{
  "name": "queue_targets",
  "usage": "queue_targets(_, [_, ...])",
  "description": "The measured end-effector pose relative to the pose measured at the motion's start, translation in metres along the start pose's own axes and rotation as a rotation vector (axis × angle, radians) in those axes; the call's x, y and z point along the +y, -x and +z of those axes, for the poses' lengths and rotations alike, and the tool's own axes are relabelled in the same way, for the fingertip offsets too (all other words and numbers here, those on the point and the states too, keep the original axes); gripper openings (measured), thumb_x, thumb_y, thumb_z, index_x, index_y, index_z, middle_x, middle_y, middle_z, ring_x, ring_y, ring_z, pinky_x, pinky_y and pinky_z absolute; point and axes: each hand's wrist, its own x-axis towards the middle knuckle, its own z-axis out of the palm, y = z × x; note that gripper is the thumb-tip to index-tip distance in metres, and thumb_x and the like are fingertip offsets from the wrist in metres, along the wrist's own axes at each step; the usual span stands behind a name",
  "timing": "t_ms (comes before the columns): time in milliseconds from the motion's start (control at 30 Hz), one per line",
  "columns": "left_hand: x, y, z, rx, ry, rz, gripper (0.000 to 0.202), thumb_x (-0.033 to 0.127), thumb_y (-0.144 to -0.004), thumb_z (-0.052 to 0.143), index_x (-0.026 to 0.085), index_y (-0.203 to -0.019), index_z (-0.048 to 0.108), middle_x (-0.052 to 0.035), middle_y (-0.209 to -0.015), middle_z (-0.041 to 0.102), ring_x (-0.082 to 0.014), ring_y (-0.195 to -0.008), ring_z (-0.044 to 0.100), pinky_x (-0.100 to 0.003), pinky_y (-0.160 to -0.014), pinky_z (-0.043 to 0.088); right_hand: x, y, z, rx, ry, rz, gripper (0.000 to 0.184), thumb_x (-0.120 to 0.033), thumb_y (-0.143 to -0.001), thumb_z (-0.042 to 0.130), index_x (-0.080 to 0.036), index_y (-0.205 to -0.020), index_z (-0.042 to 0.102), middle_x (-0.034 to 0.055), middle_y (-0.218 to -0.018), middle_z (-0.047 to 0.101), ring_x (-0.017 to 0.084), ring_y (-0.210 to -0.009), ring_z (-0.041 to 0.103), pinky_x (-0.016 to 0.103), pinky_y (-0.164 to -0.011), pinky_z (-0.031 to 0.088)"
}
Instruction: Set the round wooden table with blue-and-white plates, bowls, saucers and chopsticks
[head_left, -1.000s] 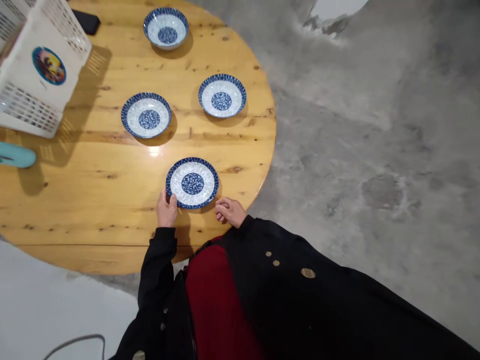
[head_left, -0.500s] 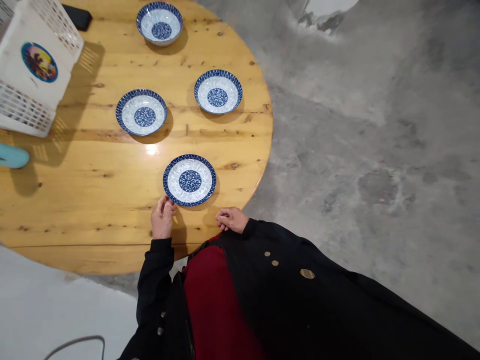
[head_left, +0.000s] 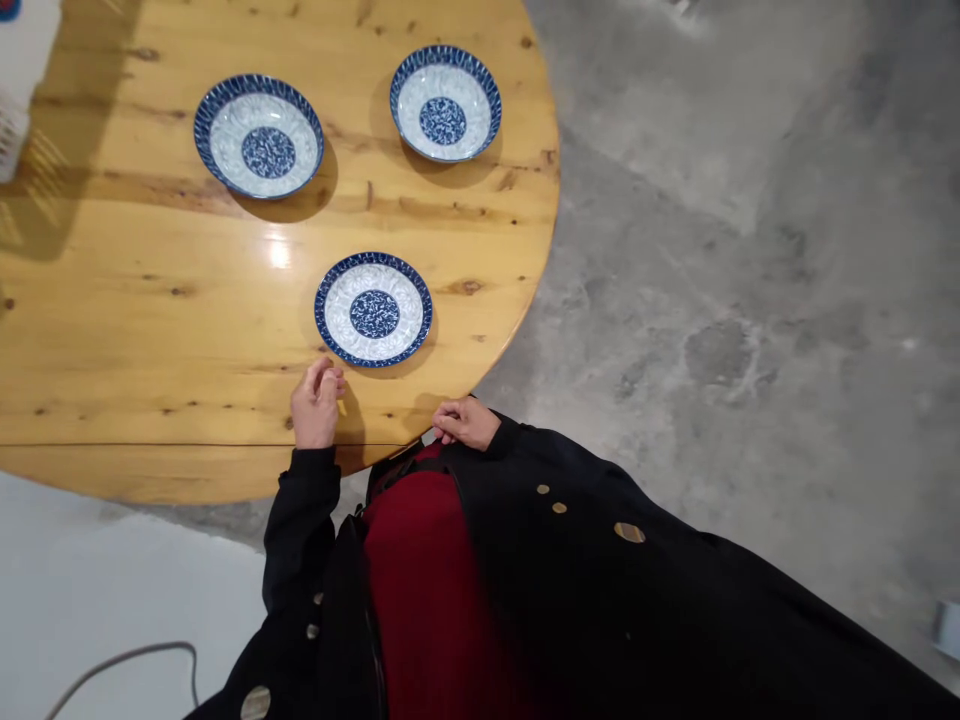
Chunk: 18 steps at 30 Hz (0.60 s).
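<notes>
A blue-and-white plate (head_left: 373, 312) lies flat on the wooden table (head_left: 225, 350), nearest to me. Just off its lower left rim is my left hand (head_left: 316, 402), empty, with loosely bent fingers slightly apart. My right hand (head_left: 465, 424) rests by the table edge close to my body, its fingers curled together and nothing visible in them. Farther back stand two matching deeper dishes: the left dish (head_left: 266, 150) and the right dish (head_left: 444, 112). Neither hand touches them.
Part of a white plastic basket (head_left: 26, 60) shows at the top left, throwing a shadow on the table. The rounded table edge curves along the right, with grey concrete floor (head_left: 712, 250) beyond. A thin cable (head_left: 142, 652) lies at the lower left.
The view has tilted closer, so the far bowl, the phone and most of the basket have left the frame. My left hand has drawn slightly away from the plate's rim.
</notes>
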Motion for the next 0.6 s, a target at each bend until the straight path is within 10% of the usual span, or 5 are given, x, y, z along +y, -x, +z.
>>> queue_targets(600, [0.012,0.006,0.014,0.09,0.032,-0.085,0.044,0.045,-0.083,0.056,0.012,-0.112,0.064,-0.0101,-0.09,0.07,-0.0195,-0.077,0.068,-0.031,-0.071,0.058,-0.049,-0.046,-0.036,0.169,-0.2,-0.099,0.052,-0.063,-0.068,0.069,-0.018,-0.089,0.055,0.0,-0.063,0.065,0.011,-0.045,0.059,0.021,-0.04,0.047])
